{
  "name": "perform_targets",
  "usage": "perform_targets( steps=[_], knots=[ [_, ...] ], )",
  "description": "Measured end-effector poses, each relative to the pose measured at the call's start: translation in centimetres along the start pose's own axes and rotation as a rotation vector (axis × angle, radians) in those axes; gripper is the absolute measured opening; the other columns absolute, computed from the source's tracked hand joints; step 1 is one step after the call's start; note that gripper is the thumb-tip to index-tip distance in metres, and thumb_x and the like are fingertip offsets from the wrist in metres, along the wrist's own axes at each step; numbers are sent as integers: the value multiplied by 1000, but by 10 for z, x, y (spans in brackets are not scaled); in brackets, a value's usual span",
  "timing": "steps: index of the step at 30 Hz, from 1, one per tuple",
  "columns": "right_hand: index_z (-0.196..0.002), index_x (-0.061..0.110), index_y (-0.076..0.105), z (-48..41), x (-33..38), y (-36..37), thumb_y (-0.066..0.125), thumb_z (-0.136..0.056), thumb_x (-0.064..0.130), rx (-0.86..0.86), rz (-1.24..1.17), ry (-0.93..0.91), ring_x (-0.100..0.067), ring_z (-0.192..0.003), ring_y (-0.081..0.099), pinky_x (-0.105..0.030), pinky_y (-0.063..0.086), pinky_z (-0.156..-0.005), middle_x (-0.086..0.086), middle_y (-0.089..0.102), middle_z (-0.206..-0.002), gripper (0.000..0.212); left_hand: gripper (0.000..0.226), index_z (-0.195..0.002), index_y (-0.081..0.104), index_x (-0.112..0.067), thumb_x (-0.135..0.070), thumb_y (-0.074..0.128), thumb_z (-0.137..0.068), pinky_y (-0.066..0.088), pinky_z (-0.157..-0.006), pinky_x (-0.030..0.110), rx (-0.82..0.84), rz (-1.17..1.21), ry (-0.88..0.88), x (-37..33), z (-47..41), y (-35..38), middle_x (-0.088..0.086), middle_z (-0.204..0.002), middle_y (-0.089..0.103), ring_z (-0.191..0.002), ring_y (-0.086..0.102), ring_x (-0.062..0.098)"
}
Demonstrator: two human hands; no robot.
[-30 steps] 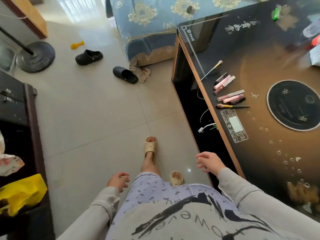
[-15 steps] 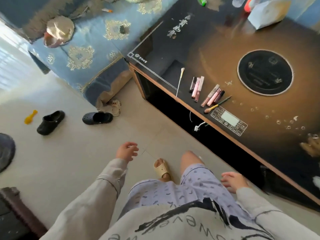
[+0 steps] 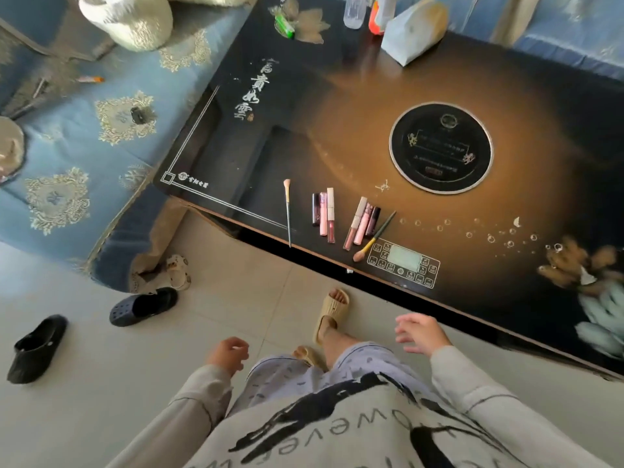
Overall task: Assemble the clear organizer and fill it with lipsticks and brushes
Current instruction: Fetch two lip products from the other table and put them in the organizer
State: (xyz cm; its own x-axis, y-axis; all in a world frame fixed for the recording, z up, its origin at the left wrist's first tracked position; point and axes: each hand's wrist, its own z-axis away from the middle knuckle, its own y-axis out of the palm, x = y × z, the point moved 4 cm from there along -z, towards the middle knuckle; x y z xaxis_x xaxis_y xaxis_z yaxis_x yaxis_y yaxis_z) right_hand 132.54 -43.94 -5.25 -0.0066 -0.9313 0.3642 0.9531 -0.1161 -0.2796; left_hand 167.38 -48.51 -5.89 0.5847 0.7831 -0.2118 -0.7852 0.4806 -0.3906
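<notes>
Near the front edge of the dark glass table [image 3: 337, 136] lie the cosmetics. A thin brush with a pale tip [image 3: 288, 211] lies at the left. Beside it are three lip tubes [image 3: 324, 214], then three more pink and dark tubes [image 3: 362, 222], then a green-handled brush [image 3: 376, 236] lying slantwise. My left hand [image 3: 229, 354] hangs over the floor with fingers loosely curled, holding nothing. My right hand [image 3: 420, 332] hovers just before the table's edge, fingers spread and empty. No clear organizer is in view.
A round black hob [image 3: 440, 146] and a touch panel [image 3: 403, 263] are set into the table. A white pouch [image 3: 412, 32], bottles and a green item [image 3: 283, 25] stand at the far edge. A blue sofa [image 3: 84, 146] is left; black clogs [image 3: 141, 305] lie on the floor.
The view has swung right and closer, so the table now fills the upper frame. My right hand has risen toward the table's edge; my left hand has dropped nearer my body.
</notes>
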Motion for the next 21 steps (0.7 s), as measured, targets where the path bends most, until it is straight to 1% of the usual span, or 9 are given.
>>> perform_targets(
  steps=[4,6,8,11,13,14,16,18,21],
  knots=[
    [-84,14,56,-8,49,4,41,-93,6,58,6,-79,-13,-62,54,-25,44,-58,-2,57,-73,19,15,-93,53,-9,2,43,-89,32,-49,20,-14,-70,1,-23,-11,-10,12,-85,57,-52,45,15],
    [-89,11,56,-11,63,5,41,-94,6,67,15,-92,-13,-63,54,-25,44,-58,-2,57,-73,17,18,-98,56,-8,2,44,-89,36,-43,17,-15,-98,10,-35,-14,-13,13,-89,55,-51,44,15],
    [-92,11,56,-14,72,6,41,-93,6,58,24,-91,-13,-64,54,-24,45,-59,-2,57,-73,16,17,-95,55,-9,2,44,-89,35,-35,16,-5,-125,19,-50,-18,-17,14,-89,55,-51,44,14],
    [-93,10,56,-17,77,10,41,-93,7,40,21,-64,-13,-64,54,-24,45,-59,-1,57,-74,15,16,-93,51,-10,2,42,-89,30,-40,18,22,-192,49,-75,-26,-19,13,-86,56,-52,45,13],
    [-95,10,56,-20,80,14,41,-94,8,37,20,-39,-13,-65,54,-23,45,-60,-1,57,-74,16,20,-99,56,-7,2,41,-90,36,-36,15,43,-211,84,-99,-33,-19,12,-82,59,-55,47,16],
    [-96,9,57,-20,82,15,41,-93,7,28,18,-22,-13,-65,54,-23,45,-60,-1,56,-74,17,23,-105,59,-4,1,41,-90,40,-41,14,49,-229,111,-112,-35,-18,14,-87,63,-61,51,20],
    [-102,6,60,-23,88,19,42,-91,4,-15,3,-2,-15,-65,53,-23,43,-57,-3,57,-74,21,27,-112,61,-3,-4,45,-89,47,-66,22,41,-318,186,-140,-39,-15,19,-107,66,-83,60,27],
    [-106,5,60,-28,101,21,47,-88,3,-81,-13,-12,-20,-75,53,-26,45,-57,-10,60,-86,22,28,-114,61,-7,-10,47,-90,46,-86,30,20,-397,263,-172,-41,-7,17,-117,64,-104,60,31],
    [-98,9,60,-40,127,26,58,-82,6,-192,42,-73,-24,-86,53,-38,53,-77,-8,60,-89,16,31,-120,57,-9,-12,48,-90,44,-90,29,2,-414,383,-220,-43,10,14,-122,61,-111,57,29]
  ],
)
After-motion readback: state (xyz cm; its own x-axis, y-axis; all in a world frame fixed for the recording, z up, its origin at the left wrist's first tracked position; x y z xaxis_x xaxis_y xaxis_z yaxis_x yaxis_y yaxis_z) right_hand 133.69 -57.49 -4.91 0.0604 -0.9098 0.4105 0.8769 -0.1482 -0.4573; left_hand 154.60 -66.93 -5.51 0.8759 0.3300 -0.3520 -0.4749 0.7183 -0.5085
